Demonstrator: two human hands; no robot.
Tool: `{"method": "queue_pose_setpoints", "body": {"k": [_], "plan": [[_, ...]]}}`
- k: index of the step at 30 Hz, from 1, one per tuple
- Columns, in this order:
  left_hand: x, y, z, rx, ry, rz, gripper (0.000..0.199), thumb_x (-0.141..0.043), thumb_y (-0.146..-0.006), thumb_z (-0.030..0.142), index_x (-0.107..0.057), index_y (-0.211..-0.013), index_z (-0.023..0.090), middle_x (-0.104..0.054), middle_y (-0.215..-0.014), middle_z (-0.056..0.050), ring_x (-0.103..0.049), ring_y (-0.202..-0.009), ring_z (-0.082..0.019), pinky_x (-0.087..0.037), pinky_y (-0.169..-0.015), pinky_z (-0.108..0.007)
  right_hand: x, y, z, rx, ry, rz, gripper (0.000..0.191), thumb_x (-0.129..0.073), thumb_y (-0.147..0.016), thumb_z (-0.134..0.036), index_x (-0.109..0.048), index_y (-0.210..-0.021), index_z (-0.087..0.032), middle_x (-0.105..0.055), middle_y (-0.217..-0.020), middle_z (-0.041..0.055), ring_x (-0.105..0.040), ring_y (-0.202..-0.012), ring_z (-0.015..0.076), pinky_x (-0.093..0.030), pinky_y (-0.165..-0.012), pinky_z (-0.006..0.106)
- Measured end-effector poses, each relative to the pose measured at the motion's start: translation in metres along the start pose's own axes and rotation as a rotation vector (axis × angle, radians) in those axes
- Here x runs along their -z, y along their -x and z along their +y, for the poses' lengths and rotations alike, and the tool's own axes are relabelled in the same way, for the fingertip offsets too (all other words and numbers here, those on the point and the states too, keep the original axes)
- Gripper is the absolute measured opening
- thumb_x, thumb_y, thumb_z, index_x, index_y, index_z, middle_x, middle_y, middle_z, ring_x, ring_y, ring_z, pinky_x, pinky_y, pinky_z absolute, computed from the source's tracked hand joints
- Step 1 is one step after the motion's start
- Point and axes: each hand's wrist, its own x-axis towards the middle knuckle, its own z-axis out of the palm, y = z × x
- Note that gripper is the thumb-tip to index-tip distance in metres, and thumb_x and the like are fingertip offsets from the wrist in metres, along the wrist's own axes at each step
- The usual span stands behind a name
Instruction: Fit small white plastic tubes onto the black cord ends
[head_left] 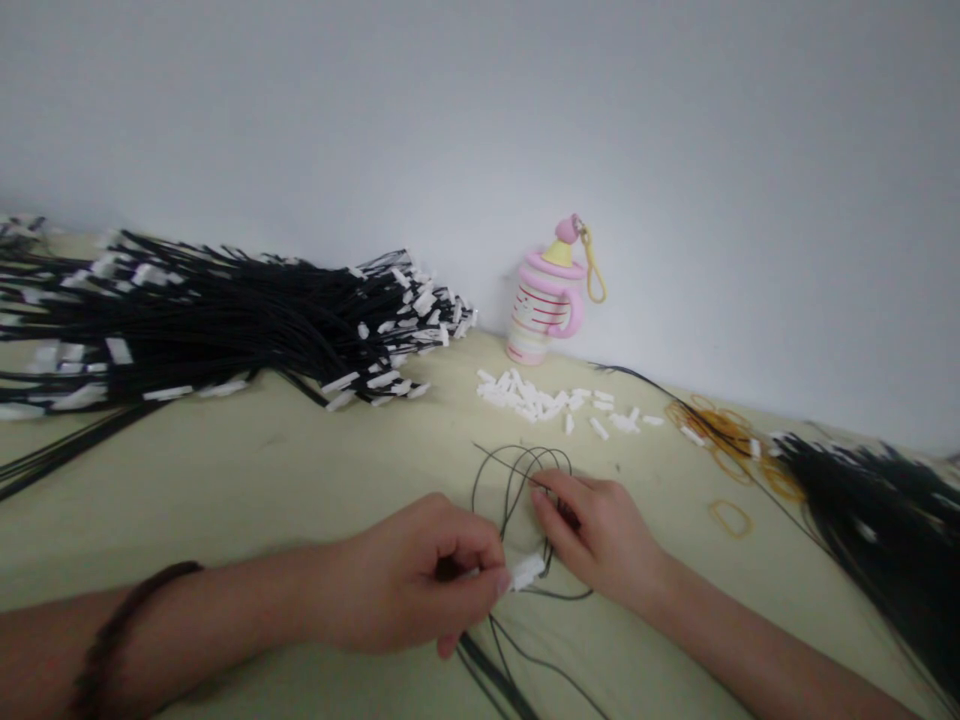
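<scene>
My left hand is closed in a pinch, thumb against forefinger. At its fingertips is a small white plastic connector, partly covered by the fingers. To the right, my right hand pinches a thin black wire between thumb and forefinger. Several loops of the wire curl on the table between the hands. More black wires run from below my left hand toward the near edge of the view. Beyond the hands lies a loose scatter of small white connector pieces.
A big pile of black wires with white ends lies at the left, and another wire bundle at the right. Yellow rubber bands lie near the right bundle. A pink-and-white cup-shaped trinket stands against the wall.
</scene>
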Motion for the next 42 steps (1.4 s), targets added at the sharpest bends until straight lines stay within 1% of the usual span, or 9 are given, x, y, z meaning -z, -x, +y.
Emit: {"method": "queue_pose_setpoints", "body": {"k": [5, 11, 15, 20, 23, 29, 33, 36, 42], "plan": [[0.0005, -0.0003, -0.0012, -0.020, -0.030, 0.003, 0.033, -0.040, -0.089, 0.036, -0.048, -0.064, 0.016, -0.050, -0.049, 0.004, -0.040, -0.041, -0.005, -0.028, -0.038, -0.012, -0.0002, -0.0003, 0.0002, -0.017, 0.010, -0.007, 0.024, -0.036, -0.090, -0.028, -0.057, -0.097, -0.018, -0.059, -0.064, 0.0010, -0.055, -0.055, 0.0132, -0.036, -0.054, 0.022], [0.0000, -0.0004, -0.0024, 0.005, -0.027, 0.001, 0.032, -0.039, -0.089, 0.035, -0.048, -0.066, 0.015, -0.050, -0.050, 0.003, -0.040, -0.042, -0.005, -0.027, -0.039, -0.012, -0.0011, -0.0013, 0.0014, -0.013, 0.013, -0.002, 0.024, -0.036, -0.090, -0.028, -0.057, -0.098, -0.018, -0.060, -0.066, 0.0009, -0.055, -0.055, 0.0135, -0.036, -0.055, 0.023], [0.0006, -0.0002, -0.0014, -0.020, -0.063, 0.003, 0.033, -0.039, -0.090, 0.035, -0.048, -0.065, 0.015, -0.050, -0.049, 0.003, -0.041, -0.041, -0.005, -0.027, -0.038, -0.012, -0.0015, -0.0002, 0.0015, -0.011, 0.008, 0.001, 0.024, -0.037, -0.090, -0.028, -0.057, -0.098, -0.018, -0.060, -0.066, 0.0009, -0.056, -0.056, 0.0133, -0.036, -0.055, 0.023], [0.0002, -0.0004, -0.0031, -0.026, -0.033, 0.004, 0.033, -0.039, -0.090, 0.036, -0.048, -0.066, 0.015, -0.050, -0.049, 0.004, -0.041, -0.041, -0.005, -0.028, -0.038, -0.012, -0.0012, 0.0003, 0.0011, -0.014, 0.011, 0.005, 0.023, -0.037, -0.090, -0.028, -0.056, -0.098, -0.019, -0.059, -0.065, 0.0005, -0.055, -0.055, 0.0127, -0.036, -0.054, 0.022], [-0.0006, -0.0004, -0.0027, -0.012, -0.035, 0.023, 0.033, -0.040, -0.089, 0.036, -0.049, -0.065, 0.016, -0.049, -0.048, 0.005, -0.040, -0.041, -0.005, -0.027, -0.038, -0.012, -0.0011, 0.0002, 0.0014, -0.008, 0.012, 0.004, 0.023, -0.037, -0.090, -0.028, -0.057, -0.098, -0.019, -0.058, -0.064, 0.0002, -0.054, -0.054, 0.0126, -0.035, -0.054, 0.022], [-0.0007, -0.0001, -0.0018, -0.023, -0.045, 0.017, 0.034, -0.040, -0.089, 0.037, -0.049, -0.063, 0.015, -0.049, -0.048, 0.004, -0.038, -0.039, -0.005, -0.025, -0.037, -0.012, -0.0011, -0.0004, 0.0013, -0.013, 0.009, 0.000, 0.024, -0.037, -0.090, -0.028, -0.057, -0.098, -0.019, -0.059, -0.064, 0.0005, -0.055, -0.056, 0.0131, -0.036, -0.055, 0.022], [-0.0004, -0.0001, -0.0027, -0.018, -0.046, 0.008, 0.033, -0.040, -0.089, 0.036, -0.049, -0.065, 0.015, -0.052, -0.050, 0.003, -0.039, -0.040, -0.005, -0.026, -0.038, -0.012, -0.0007, -0.0004, 0.0012, -0.016, 0.003, -0.005, 0.024, -0.037, -0.090, -0.028, -0.056, -0.099, -0.019, -0.059, -0.065, 0.0006, -0.055, -0.055, 0.0129, -0.036, -0.054, 0.022], [-0.0003, 0.0001, -0.0019, -0.002, -0.029, 0.004, 0.035, -0.040, -0.089, 0.038, -0.048, -0.064, 0.016, -0.050, -0.049, 0.004, -0.041, -0.041, -0.005, -0.027, -0.038, -0.012, -0.0011, 0.0005, 0.0012, -0.014, -0.002, -0.003, 0.024, -0.037, -0.090, -0.028, -0.057, -0.099, -0.019, -0.060, -0.067, 0.0014, -0.056, -0.057, 0.0130, -0.036, -0.055, 0.022], [0.0009, -0.0004, 0.0000, -0.016, -0.042, -0.001, 0.034, -0.040, -0.089, 0.038, -0.048, -0.064, 0.016, -0.049, -0.047, 0.004, -0.041, -0.040, -0.005, -0.028, -0.038, -0.012, -0.0014, 0.0004, 0.0013, -0.004, 0.012, 0.008, 0.024, -0.038, -0.089, -0.028, -0.058, -0.098, -0.018, -0.058, -0.063, 0.0006, -0.053, -0.053, 0.0122, -0.035, -0.053, 0.022]]}}
